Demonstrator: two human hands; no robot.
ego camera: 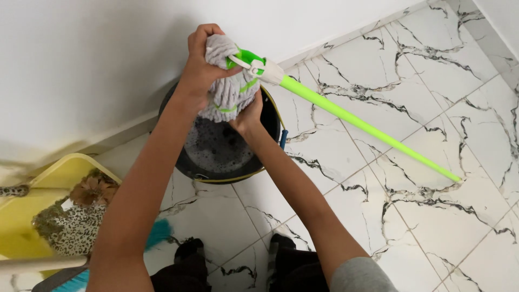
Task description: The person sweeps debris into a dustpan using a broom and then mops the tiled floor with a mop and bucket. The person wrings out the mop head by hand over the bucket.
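A grey string mop head (230, 92) with green stitching hangs over a black bucket (273, 127) of dark soapy water. My left hand (201, 57) is shut on the top of the mop strands, near the green and white clamp (254, 64). My right hand (250, 114) grips the lower part of the strands from the right side, just above the bucket. The mop's bright green handle (367, 127) slants down to the right and its far end rests on the floor.
White marble-pattern floor tiles (421, 205) spread to the right. A white wall (97, 59) stands behind the bucket. A yellow tub (32, 213) with leopard-print cloth sits at the lower left, beside a teal-bristled brush (159, 232) and a pale stick.
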